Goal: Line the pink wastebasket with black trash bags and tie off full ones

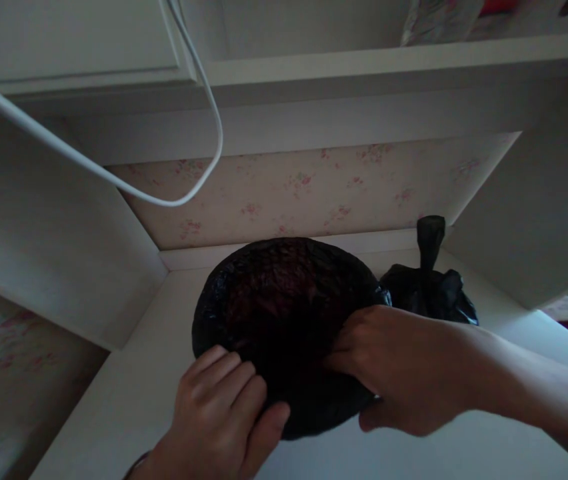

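Note:
A round bin lined with a black trash bag stands on the white surface, its opening facing me. The bag is folded over the rim, and the inside is dark with a reddish sheen. At the near left of the rim, my left hand has its fingers curled over the bag, thumb along the outside. On the right side, my right hand grips the rim, fingers inside and thumb outside. Its fingertips are partly lost in the shadow. Behind my right wrist sits a knotted black plastic bag, touching or very close to the bin.
A white cable hangs in a loop at the upper left. White shelving runs overhead, with side panels on both sides. Floral wallpaper covers the back wall above the white surface.

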A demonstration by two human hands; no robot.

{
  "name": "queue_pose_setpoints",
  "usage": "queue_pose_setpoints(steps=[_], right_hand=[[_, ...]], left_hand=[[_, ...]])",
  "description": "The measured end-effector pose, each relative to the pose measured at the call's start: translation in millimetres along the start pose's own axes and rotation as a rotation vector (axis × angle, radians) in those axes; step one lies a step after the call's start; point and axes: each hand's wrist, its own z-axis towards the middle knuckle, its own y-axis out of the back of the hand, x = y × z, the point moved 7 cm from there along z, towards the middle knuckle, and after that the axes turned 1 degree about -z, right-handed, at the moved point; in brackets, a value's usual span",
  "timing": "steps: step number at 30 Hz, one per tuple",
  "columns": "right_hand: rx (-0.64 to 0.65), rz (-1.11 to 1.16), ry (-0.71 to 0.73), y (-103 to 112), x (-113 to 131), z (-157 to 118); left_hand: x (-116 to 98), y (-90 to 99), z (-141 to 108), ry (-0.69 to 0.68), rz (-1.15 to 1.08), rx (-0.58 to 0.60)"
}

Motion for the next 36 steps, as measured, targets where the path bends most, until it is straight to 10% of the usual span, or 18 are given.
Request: queue_pose_setpoints(steps=[6, 19, 32, 36], right_hand=[[-0.008, -0.149, -0.028, -11.1, -2.0, 6.2], [-0.995, -0.321, 0.426, -13.8, -29.9, -30.3], [-0.958, -0.203, 0.248, -19.8, -45.0, -44.9], [-1.534, 0.03, 0.193, -51.4, -52.7, -90.3]], left_hand=[[22.9, 2.8, -6.4, -0.035, -0.14, -0.127], [45.3, 4.1, -19.7, -0.028, -0.245, -0.181], [50.3, 1.2, -17.0, 0.029, -0.144, -0.197], [80.1, 15.4, -63.7, 0.294, -0.11, -0.736]])
